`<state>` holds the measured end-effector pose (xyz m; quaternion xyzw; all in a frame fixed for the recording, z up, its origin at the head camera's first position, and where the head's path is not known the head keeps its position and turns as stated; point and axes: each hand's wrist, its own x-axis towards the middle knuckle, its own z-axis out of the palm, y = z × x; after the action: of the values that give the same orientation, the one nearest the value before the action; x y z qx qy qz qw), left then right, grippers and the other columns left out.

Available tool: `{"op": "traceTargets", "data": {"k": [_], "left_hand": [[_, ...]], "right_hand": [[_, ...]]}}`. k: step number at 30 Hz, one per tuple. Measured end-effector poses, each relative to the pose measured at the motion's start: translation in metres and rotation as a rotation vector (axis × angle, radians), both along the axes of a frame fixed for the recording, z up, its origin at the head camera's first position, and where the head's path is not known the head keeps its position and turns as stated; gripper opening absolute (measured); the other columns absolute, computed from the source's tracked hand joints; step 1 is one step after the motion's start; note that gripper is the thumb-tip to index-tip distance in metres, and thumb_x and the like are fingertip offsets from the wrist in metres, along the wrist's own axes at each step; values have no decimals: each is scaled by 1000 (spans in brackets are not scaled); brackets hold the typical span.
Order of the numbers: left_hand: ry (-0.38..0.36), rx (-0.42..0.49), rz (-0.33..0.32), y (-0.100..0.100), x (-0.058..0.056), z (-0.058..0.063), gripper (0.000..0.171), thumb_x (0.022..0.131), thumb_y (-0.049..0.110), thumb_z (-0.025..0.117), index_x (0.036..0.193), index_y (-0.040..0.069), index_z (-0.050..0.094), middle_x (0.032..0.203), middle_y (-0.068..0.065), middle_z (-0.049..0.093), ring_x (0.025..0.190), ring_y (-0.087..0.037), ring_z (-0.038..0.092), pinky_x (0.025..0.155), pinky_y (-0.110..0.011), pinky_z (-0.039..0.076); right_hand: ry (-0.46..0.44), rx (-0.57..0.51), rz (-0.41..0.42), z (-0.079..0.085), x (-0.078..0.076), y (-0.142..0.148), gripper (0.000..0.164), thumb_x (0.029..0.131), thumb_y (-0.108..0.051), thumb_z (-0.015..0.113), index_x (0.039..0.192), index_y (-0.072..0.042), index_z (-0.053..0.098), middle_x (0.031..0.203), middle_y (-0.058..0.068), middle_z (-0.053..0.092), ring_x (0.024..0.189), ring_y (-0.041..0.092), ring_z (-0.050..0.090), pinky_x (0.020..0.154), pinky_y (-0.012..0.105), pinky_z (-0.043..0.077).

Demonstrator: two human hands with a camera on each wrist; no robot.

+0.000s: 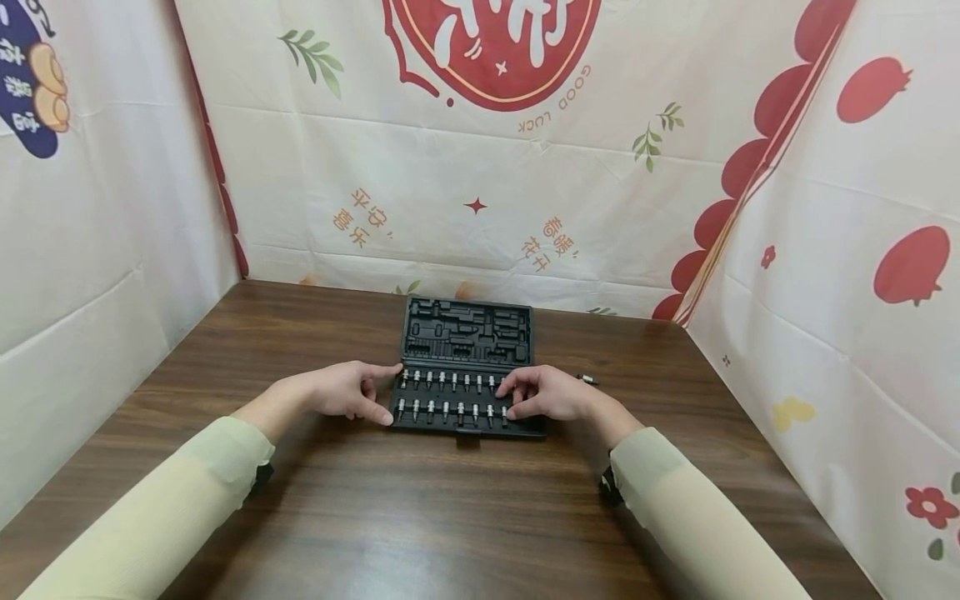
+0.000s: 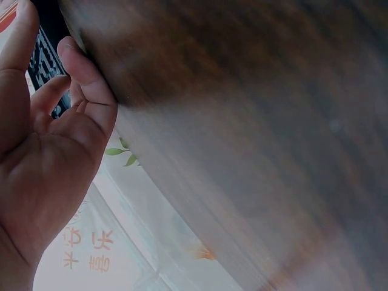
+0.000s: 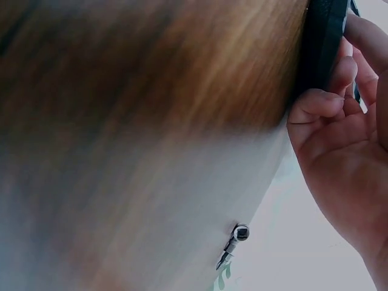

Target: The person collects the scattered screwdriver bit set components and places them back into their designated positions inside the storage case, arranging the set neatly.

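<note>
A black plastic socket set case (image 1: 469,432) lies unfolded on the table, its lid (image 1: 468,329) raised at the back. Two rows of silver bit sockets (image 1: 446,410) fill the tray. My left hand (image 1: 341,392) is at the case's left end, index finger stretched to the back corner and thumb at the front corner. Over the right end of the rows is my right hand (image 1: 551,393). Its thumb tip is right beside the last front-row bit socket (image 1: 505,412), the bent index fingertip a little behind. I cannot tell whether it pinches that piece.
A loose bit socket (image 1: 588,379) lies on the wooden table (image 1: 420,517), right of the case and behind my right hand; it shows in the right wrist view too. Printed cloth (image 1: 465,167) hangs behind the table and along both sides.
</note>
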<state>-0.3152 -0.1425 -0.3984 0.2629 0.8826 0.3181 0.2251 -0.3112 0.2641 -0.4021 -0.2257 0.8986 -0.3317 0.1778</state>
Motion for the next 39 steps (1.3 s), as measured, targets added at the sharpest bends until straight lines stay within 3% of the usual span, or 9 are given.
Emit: {"op": "traceTargets", "data": {"k": [9,32,39], "left_hand": [[3,-3,0,0,0,0,98,95,34,89,174,12,34,85,-5,62,68,-15,56,67,-32,51],[-3,10,2,-1,0,0,98,95,33,90,174,13,35,88,-6,62,72,-17,58,69,-33,53],[13,3,-3,-1,0,0,98,95,34,90,173,13,35,87,-6,62,70,-17,58,68,-33,52]], "right_hand": [[-15,25,-5,2,2,-1,29,99,-23,84,128,-24,77,96,-1,71,84,17,59,79,34,49],[-11,62,11,7,0,-5,29,99,-21,84,128,-22,77,93,-2,69,84,15,60,80,32,50],[-21,32,4,10,3,-1,30,100,-22,83,130,-20,78,96,-1,71,86,15,61,80,32,50]]}}
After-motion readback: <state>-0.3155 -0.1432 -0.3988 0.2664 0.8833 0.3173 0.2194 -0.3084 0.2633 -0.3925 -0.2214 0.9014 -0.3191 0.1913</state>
